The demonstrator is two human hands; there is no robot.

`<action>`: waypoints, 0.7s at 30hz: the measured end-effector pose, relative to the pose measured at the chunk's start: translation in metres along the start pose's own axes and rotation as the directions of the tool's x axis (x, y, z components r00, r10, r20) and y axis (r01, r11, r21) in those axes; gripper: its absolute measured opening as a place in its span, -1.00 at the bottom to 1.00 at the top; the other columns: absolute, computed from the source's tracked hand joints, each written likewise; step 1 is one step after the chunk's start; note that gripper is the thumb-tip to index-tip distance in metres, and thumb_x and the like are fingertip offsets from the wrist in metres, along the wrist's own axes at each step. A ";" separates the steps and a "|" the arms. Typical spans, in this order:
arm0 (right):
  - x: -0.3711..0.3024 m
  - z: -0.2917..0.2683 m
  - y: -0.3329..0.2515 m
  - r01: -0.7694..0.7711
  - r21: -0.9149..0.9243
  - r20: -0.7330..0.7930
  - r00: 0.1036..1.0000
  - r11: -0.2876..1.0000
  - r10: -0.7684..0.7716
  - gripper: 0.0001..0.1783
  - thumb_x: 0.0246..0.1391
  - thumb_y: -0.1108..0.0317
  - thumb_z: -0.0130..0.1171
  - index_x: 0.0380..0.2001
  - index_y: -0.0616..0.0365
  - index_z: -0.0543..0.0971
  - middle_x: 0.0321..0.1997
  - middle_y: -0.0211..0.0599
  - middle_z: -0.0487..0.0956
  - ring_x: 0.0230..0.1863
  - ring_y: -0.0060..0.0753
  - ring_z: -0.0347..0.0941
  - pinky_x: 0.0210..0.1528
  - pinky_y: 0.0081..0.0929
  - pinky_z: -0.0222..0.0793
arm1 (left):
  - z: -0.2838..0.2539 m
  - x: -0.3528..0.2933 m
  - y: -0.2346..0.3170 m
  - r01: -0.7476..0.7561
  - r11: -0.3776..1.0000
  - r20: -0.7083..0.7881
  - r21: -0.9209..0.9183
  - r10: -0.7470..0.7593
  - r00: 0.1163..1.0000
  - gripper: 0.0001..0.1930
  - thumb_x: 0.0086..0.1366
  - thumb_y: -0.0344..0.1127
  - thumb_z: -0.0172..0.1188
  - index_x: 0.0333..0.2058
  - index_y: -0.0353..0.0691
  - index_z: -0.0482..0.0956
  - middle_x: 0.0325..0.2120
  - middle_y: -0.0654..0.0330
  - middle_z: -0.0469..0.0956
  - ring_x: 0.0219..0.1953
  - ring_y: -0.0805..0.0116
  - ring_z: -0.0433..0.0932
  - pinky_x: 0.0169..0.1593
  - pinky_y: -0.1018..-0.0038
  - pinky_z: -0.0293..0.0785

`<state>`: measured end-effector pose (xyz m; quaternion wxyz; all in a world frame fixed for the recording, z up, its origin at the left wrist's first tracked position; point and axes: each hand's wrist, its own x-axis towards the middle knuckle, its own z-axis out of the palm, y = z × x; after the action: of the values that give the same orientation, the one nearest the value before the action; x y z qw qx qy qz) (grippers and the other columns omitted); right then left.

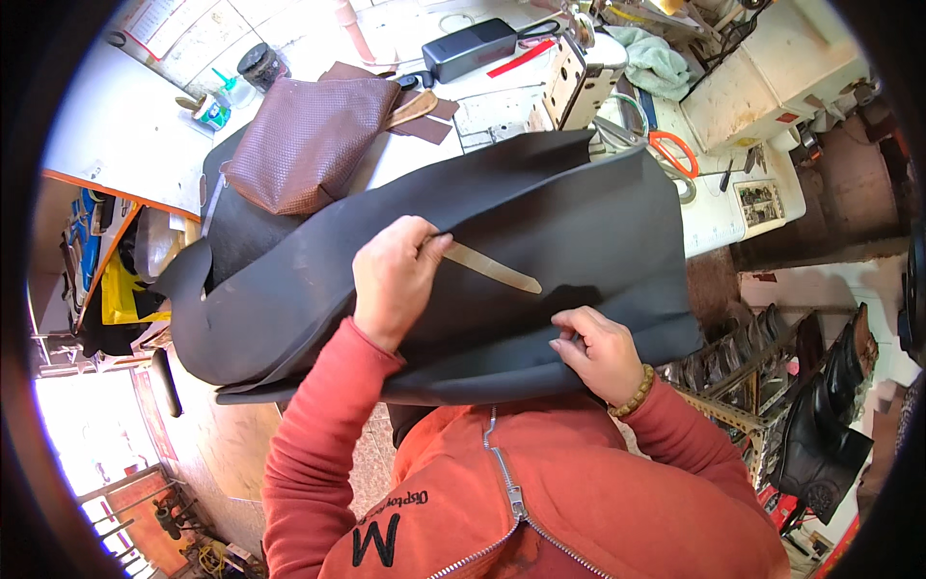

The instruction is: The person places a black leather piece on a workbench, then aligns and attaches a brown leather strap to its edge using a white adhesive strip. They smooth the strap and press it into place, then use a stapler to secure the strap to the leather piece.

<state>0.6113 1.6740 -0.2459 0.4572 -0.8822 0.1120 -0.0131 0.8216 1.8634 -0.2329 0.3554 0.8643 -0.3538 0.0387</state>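
Note:
A large black sheet of leather or rubber [617, 232] lies folded and curved across the near side of the table, and its near edge hangs close to my body. My left hand [394, 275] is closed over the sheet, pinching one end of a narrow tan strip [497, 268] with a rounded tip. The strip's free end points to the right, above the dark surface. Close to the sheet's near edge, my right hand [600, 355] hovers with loosely bent fingers; thumb and forefinger are apart, with nothing visible between them.
A brown textured leather pouch [311, 135] sits behind the sheet. A sewing machine [584, 82], orange-handled scissors [673, 154] and a black power adapter [470, 50] are farther back. Black boots [820, 444] stand on a rack at right.

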 end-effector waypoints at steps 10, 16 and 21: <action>0.036 0.017 0.016 0.124 -0.110 -0.298 0.942 0.986 -0.152 -0.56 -0.06 0.52 0.30 -0.04 0.18 0.51 -0.20 -0.16 0.47 -0.14 -0.03 0.47 -0.13 -0.21 0.43 | 0.033 0.009 -0.035 -0.122 0.946 0.006 0.301 0.126 0.992 -0.83 0.13 -0.26 0.31 -0.41 -0.14 0.49 -0.41 0.19 0.52 -0.36 0.17 0.55 -0.34 0.28 0.50; 0.046 0.017 0.026 0.108 -0.202 -0.261 0.952 0.973 -0.160 -0.66 -0.04 0.52 0.28 -0.14 0.17 0.51 -0.21 -0.19 0.46 -0.15 -0.06 0.47 -0.11 -0.24 0.43 | 0.050 -0.016 0.024 -0.468 0.854 0.178 0.229 0.436 0.882 -0.86 0.09 -0.39 0.26 -0.36 -0.17 0.50 -0.33 0.18 0.44 -0.30 0.22 0.51 -0.32 0.31 0.50; 0.048 0.014 0.026 0.115 -0.225 -0.249 0.953 0.968 -0.171 -0.67 -0.04 0.51 0.28 -0.14 0.17 0.51 -0.21 -0.19 0.46 -0.14 -0.06 0.48 -0.11 -0.24 0.44 | 0.077 -0.034 0.050 -0.368 0.910 0.220 0.193 0.325 0.920 -0.90 0.10 -0.39 0.24 -0.43 -0.16 0.48 -0.42 0.18 0.40 -0.36 0.26 0.51 -0.38 0.40 0.51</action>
<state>0.6548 1.6608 -0.2786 0.3412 -0.9211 0.1087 -0.1529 0.7507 1.8093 -0.2716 0.2058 0.8227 -0.5263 0.0626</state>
